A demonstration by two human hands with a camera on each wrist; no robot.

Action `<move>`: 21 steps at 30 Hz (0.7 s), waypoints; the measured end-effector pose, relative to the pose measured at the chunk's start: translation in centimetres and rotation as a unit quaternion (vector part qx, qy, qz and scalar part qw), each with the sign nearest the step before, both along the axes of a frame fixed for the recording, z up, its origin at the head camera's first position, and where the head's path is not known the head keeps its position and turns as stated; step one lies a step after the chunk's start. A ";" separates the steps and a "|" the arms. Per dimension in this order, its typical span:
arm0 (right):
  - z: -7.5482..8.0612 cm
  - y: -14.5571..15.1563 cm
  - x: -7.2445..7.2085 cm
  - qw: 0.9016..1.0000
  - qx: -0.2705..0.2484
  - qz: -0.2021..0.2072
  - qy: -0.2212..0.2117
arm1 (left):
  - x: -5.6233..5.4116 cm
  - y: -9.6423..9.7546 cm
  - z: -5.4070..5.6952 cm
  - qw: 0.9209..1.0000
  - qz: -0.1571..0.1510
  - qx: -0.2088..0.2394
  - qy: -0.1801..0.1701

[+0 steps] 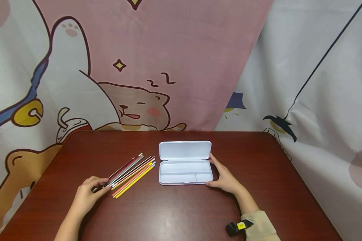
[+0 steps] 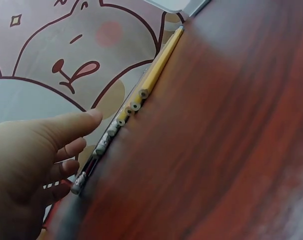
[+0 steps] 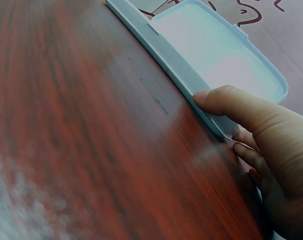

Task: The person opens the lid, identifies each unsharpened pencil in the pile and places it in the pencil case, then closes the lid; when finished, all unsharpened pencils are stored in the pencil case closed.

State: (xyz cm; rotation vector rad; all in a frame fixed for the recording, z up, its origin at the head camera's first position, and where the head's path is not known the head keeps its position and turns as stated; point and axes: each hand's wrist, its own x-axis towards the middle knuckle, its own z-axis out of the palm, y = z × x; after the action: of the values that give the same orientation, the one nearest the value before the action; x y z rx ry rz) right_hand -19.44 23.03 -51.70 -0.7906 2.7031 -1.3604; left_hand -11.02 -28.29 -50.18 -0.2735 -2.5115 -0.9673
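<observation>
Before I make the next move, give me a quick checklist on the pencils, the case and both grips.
1. Lid open: ok, swung back from the case.
2. Right grip on the case: ok, thumb against its front edge.
3. Left grip at the pencils: ok, beside their near ends.
4. Left grip's contact with the pencils: cannot tell.
5. Pencils inside the case: not ok, lying on the table to its left.

Wood-grain desk (image 1: 175, 216): diffuse glare between left hand (image 1: 87, 194) and right hand (image 1: 225, 178); faint shadows near both; wrist views soft-focused.
</observation>
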 end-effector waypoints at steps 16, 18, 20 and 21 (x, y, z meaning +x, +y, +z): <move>0.0 0.0 -0.1 1.000 -0.002 0.004 0.003 | 0.1 -0.6 -0.7 0.999 0.023 -0.018 0.016; 0.0 0.0 -0.1 1.000 0.000 0.004 0.003 | 0.1 -0.6 -0.7 0.999 0.026 -0.017 0.015; 0.0 0.0 -0.1 1.000 0.004 0.001 0.000 | 0.0 -0.6 -0.7 0.999 0.030 -0.015 0.016; 0.0 0.0 -0.1 1.000 0.003 0.001 -0.001 | 0.0 -0.6 -0.7 0.999 0.032 -0.013 0.018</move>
State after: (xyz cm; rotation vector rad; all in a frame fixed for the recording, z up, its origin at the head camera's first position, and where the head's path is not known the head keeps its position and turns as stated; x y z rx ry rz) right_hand -19.51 23.02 -51.66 -0.7904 2.7045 -1.3502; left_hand -10.99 -28.89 -50.83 -0.2156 -2.4864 -0.8965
